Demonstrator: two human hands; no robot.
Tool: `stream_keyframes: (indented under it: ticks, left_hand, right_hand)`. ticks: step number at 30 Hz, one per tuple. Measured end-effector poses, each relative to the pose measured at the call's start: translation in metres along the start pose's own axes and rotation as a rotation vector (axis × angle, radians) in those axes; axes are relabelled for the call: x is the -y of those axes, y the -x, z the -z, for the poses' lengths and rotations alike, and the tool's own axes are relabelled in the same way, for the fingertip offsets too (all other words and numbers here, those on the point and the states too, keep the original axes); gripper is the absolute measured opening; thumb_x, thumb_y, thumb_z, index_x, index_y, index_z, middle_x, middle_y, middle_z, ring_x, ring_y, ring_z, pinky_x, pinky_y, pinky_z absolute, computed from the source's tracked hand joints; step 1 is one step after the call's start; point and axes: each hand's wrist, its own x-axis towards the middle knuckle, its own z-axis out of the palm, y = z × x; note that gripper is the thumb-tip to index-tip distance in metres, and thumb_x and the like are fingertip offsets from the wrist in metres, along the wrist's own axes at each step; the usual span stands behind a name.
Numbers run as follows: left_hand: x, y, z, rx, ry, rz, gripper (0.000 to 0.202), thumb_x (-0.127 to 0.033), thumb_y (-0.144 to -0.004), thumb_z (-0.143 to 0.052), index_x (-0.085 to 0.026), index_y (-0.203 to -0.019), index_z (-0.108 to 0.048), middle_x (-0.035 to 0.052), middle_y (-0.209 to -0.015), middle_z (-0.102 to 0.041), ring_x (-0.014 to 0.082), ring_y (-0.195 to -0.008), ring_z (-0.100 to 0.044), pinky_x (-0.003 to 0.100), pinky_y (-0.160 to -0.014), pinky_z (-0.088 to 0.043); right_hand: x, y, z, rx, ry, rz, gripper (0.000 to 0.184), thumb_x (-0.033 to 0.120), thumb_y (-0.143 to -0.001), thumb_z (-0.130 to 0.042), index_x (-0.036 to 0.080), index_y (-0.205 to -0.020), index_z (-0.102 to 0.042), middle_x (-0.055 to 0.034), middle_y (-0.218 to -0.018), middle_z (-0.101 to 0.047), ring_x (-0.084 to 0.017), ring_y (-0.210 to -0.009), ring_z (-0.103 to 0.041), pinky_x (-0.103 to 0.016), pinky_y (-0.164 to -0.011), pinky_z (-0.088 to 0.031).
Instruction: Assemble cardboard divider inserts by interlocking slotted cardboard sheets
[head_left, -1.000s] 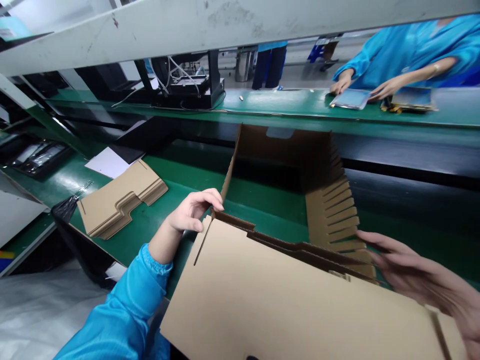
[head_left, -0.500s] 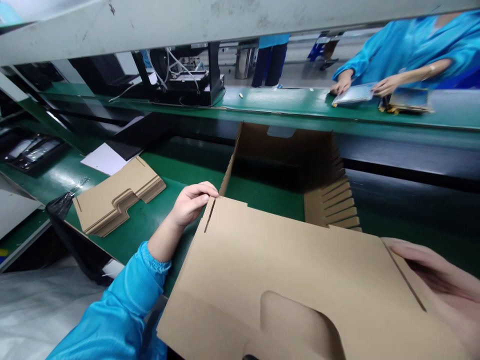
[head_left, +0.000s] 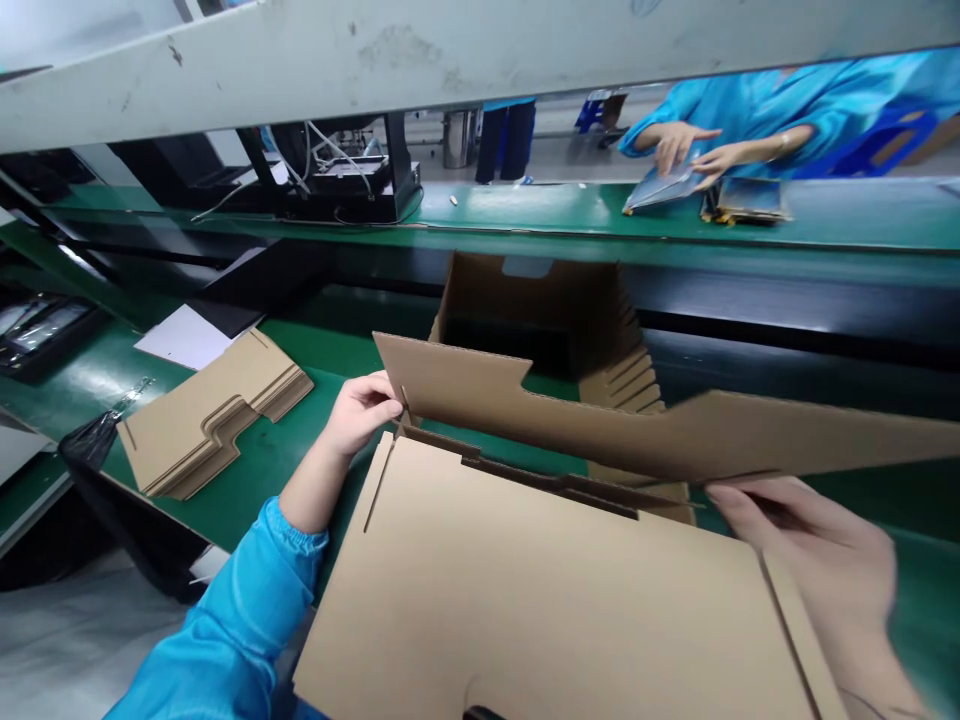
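A notched cardboard divider [head_left: 615,425] is tilted up on edge between my two hands. My left hand [head_left: 360,415] pinches its left end near a slot. My right hand [head_left: 817,550] grips its lower edge toward the right, thumb and fingers closed on it. Nearer to me lies a flat slotted cardboard sheet [head_left: 540,590], close below the divider. Beyond the divider stands an open cardboard frame [head_left: 525,290], with a row of slotted edges along its right side. Part of that frame is hidden by the divider.
A stack of notched cardboard pieces [head_left: 217,415] lies left on the green bench, beside a white sheet [head_left: 184,337]. A grey beam [head_left: 450,60] crosses overhead. At the far bench, a co-worker's hands [head_left: 694,155] handle a flat, shiny panel.
The notched divider has come up off the flat cardboard and now stands tilted beyond it. My right hand has shifted forward with it; my left stays at the left end.
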Motion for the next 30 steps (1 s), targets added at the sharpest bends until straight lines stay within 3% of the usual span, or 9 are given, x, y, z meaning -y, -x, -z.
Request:
stream_keyframes:
  ticks: [5,10,15,18,21,25,28,30]
  left_hand:
    - [-0.002,-0.003,0.003,0.073,0.008,0.042,0.041,-0.05,-0.08,-0.102,-0.018,-0.072,-0.078,0.0043,-0.07,-0.072,0.0165,-0.067,-0.066,0.029,-0.067,-0.055]
    - [-0.003,-0.003,0.009,0.077,0.002,0.057,0.041,-0.049,-0.078,-0.103,-0.017,-0.079,-0.078,0.0049,-0.078,-0.073,0.0163,-0.07,-0.066,0.028,-0.069,-0.056]
    - [-0.008,-0.002,0.008,0.128,-0.028,0.077,0.035,-0.042,-0.082,-0.101,-0.016,-0.082,-0.077,0.005,-0.082,-0.071,0.0159,-0.072,-0.066,0.026,-0.067,-0.055]
    - [-0.009,-0.001,0.01,0.144,-0.082,0.087,0.037,-0.045,-0.083,-0.1,-0.015,-0.08,-0.077,0.0053,-0.081,-0.07,0.0166,-0.073,-0.067,0.027,-0.067,-0.055]
    - [-0.006,-0.002,0.018,0.216,-0.218,0.126,0.037,-0.045,-0.081,-0.1,-0.015,-0.077,-0.078,0.0066,-0.082,-0.072,0.0182,-0.074,-0.067,0.029,-0.069,-0.055]
    - [-0.001,-0.007,0.033,0.387,-0.377,0.234,0.031,-0.042,-0.081,-0.1,-0.016,-0.082,-0.083,0.0099,-0.089,-0.076,0.0239,-0.085,-0.073,0.033,-0.079,-0.058]
    - [0.003,-0.008,0.038,0.38,-0.231,0.169,0.04,-0.054,-0.082,-0.099,-0.017,-0.092,-0.085,0.0122,-0.099,-0.077,0.0254,-0.094,-0.073,0.035,-0.087,-0.058]
    - [0.005,-0.006,0.036,0.327,-0.03,0.092,0.06,-0.07,-0.077,-0.097,-0.019,-0.108,-0.085,0.0124,-0.105,-0.074,0.0254,-0.096,-0.07,0.036,-0.09,-0.057]
  right_hand:
    - [0.001,-0.003,-0.002,0.126,-0.047,0.099,0.038,0.058,-0.066,-0.092,0.023,-0.068,-0.08,-0.0086,-0.082,-0.075,-0.023,-0.072,-0.07,-0.03,-0.062,-0.058]
    - [-0.014,-0.006,-0.002,0.207,-0.117,-0.021,0.038,0.054,-0.062,-0.095,0.022,-0.079,-0.086,-0.0092,-0.088,-0.079,-0.027,-0.08,-0.075,-0.035,-0.074,-0.066]
    - [-0.012,-0.002,-0.004,0.168,-0.094,0.014,0.037,0.055,-0.065,-0.093,0.021,-0.076,-0.085,-0.0097,-0.087,-0.077,-0.026,-0.079,-0.074,-0.033,-0.067,-0.063]
    - [-0.013,-0.006,-0.003,0.212,-0.028,0.097,0.037,0.057,-0.071,-0.088,0.02,-0.073,-0.082,-0.0101,-0.083,-0.075,-0.026,-0.075,-0.072,-0.032,-0.063,-0.059]
    - [-0.016,-0.015,-0.002,0.373,0.031,0.161,0.043,0.064,-0.076,-0.085,0.022,-0.073,-0.082,-0.0125,-0.093,-0.079,-0.031,-0.084,-0.077,-0.036,-0.069,-0.063]
    - [-0.019,-0.022,-0.003,0.633,0.02,0.12,0.052,0.075,-0.079,-0.086,0.023,-0.078,-0.084,-0.0135,-0.107,-0.082,-0.038,-0.104,-0.081,-0.043,-0.088,-0.069]
    - [-0.02,-0.023,0.0,0.546,-0.054,0.029,0.051,0.07,-0.071,-0.094,0.023,-0.09,-0.087,-0.0147,-0.116,-0.081,-0.037,-0.109,-0.08,-0.044,-0.095,-0.069]
    - [-0.019,-0.022,0.005,0.447,-0.236,-0.03,0.055,0.07,-0.067,-0.098,0.024,-0.097,-0.088,-0.0153,-0.116,-0.081,-0.035,-0.107,-0.08,-0.045,-0.096,-0.069]
